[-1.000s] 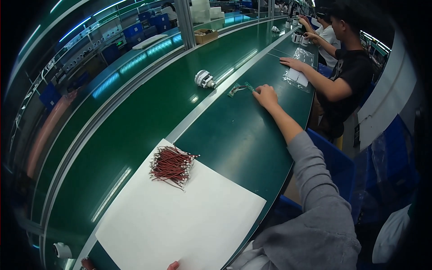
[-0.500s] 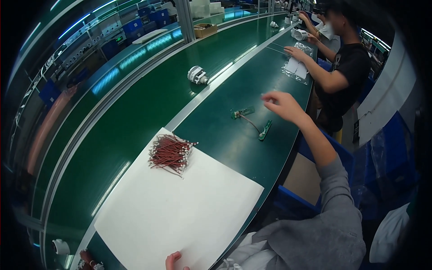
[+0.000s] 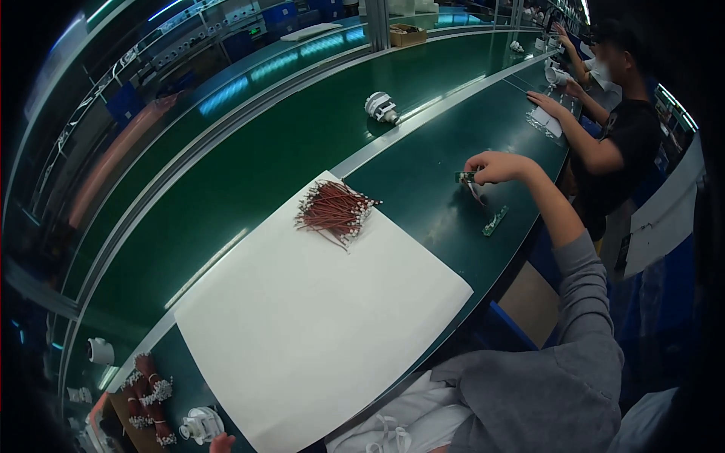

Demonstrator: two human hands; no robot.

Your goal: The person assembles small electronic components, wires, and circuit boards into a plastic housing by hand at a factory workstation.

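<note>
My right hand pinches a small green circuit board just above the dark green work table. A thin wire hangs from it toward a second circuit board, which lies on the table. Only the fingertips of my left hand show at the lower edge, beside a white round plastic fitting; whether they grip it is hidden. Between my hands a large white sheet covers the table, with a pile of short red-brown wires with white connectors on its far end.
Bundles of similar wires lie at lower left. White fittings stand on the green conveyor, one near its metal edge. At right, a co-worker reaches over plastic bags. A blue bin stands below the table.
My right hand has come down and taken hold of one circuit board, lifting it. My left hand has moved off the white sheet to the white fitting. The view has shifted left.
</note>
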